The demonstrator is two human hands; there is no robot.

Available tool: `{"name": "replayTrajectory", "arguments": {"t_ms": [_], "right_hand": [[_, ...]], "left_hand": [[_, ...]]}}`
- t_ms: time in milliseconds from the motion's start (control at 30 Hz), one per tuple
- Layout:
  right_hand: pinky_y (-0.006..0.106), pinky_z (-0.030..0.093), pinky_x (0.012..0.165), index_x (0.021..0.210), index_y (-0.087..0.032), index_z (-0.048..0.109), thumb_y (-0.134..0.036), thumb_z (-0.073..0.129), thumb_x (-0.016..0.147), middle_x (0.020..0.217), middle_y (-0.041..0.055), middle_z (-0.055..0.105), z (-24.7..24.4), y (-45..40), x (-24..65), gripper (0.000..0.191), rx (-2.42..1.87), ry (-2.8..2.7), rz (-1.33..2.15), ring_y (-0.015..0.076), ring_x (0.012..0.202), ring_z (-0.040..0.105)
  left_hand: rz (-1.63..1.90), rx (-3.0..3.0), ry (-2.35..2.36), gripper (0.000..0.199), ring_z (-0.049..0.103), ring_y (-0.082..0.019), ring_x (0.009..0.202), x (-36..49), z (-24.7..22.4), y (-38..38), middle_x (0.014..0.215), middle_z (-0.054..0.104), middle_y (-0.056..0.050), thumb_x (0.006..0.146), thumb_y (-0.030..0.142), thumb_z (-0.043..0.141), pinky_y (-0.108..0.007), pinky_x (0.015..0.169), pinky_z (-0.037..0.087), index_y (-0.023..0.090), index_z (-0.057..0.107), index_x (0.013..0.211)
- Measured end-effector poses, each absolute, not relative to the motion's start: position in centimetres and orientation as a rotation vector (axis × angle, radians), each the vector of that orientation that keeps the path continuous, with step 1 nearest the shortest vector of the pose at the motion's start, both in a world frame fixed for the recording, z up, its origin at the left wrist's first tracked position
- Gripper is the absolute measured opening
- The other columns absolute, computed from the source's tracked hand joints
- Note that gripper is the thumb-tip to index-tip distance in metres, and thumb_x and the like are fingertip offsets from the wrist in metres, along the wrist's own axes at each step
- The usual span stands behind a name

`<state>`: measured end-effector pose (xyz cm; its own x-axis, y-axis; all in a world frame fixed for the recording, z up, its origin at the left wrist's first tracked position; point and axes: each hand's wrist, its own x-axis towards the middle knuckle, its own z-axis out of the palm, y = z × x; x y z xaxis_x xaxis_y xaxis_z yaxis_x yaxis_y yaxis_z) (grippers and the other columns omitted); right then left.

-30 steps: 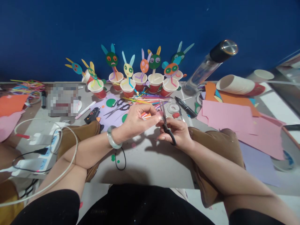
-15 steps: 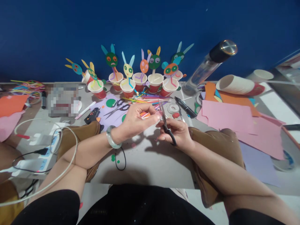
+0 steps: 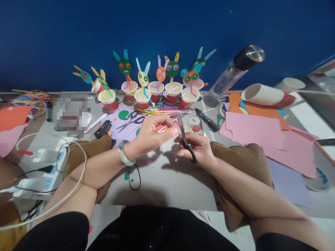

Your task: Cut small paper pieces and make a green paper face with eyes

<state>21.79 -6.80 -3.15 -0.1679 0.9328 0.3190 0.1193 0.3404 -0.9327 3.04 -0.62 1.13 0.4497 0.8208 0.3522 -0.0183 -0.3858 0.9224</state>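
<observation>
1. One pair of scissors hangs over the table, clasped in the right grip; its blades point forward and away, probably so the handles squeeze easily.
2. From where I stand, the left grip sits just left of those blades, thumb and finger bent close together, perhaps for fine control; I cannot tell whether something small is pinched there.
3. Beyond both grips are paper cups bearing cut-paper faces, likely kept back for elbow room; pink sheets lie right of the right grip; green scraps lie on the left grip's near side.
</observation>
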Motion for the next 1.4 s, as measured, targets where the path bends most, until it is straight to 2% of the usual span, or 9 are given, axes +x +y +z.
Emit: {"name": "replayTrajectory", "arguments": {"t_ms": [700, 933, 1400], "right_hand": [[0.021, 0.042, 0.047, 0.083, -0.018, 0.074, -0.058, 0.091, 0.070, 0.057, -0.0031, 0.060, -3.11, -6.71, 21.81, 0.045, -0.939, -1.571, 0.982, 0.0085, 0.048, 0.052], [0.022, 0.044, 0.047, 0.082, -0.017, 0.073, -0.062, 0.090, 0.069, 0.057, -0.0034, 0.058, -3.06, -6.83, 21.84, 0.049, -0.996, -1.558, 1.003, 0.0083, 0.046, 0.050], [0.023, 0.043, 0.044, 0.083, -0.019, 0.072, -0.061, 0.090, 0.069, 0.053, -0.0027, 0.062, -3.18, -6.78, 21.78, 0.048, -1.004, -1.535, 1.051, 0.0107, 0.042, 0.055]], "left_hand": [[1.060, 1.724, 0.725, 0.021, 0.057, -0.012, 0.067, 2.92, 1.25, -0.48, 0.067, 0.064, 0.000, 0.082, 0.029, 0.068, -0.027, 0.068, 0.047, 0.019, 0.060, 0.066], [1.072, 1.697, 0.741, 0.016, 0.057, -0.012, 0.067, 2.89, 1.43, -0.50, 0.067, 0.064, 0.000, 0.080, 0.028, 0.069, -0.026, 0.068, 0.047, 0.018, 0.063, 0.069], [1.069, 1.649, 0.775, 0.016, 0.056, -0.012, 0.067, 2.84, 1.72, -0.46, 0.068, 0.063, 0.000, 0.078, 0.026, 0.069, -0.026, 0.067, 0.046, 0.018, 0.060, 0.067]]}}
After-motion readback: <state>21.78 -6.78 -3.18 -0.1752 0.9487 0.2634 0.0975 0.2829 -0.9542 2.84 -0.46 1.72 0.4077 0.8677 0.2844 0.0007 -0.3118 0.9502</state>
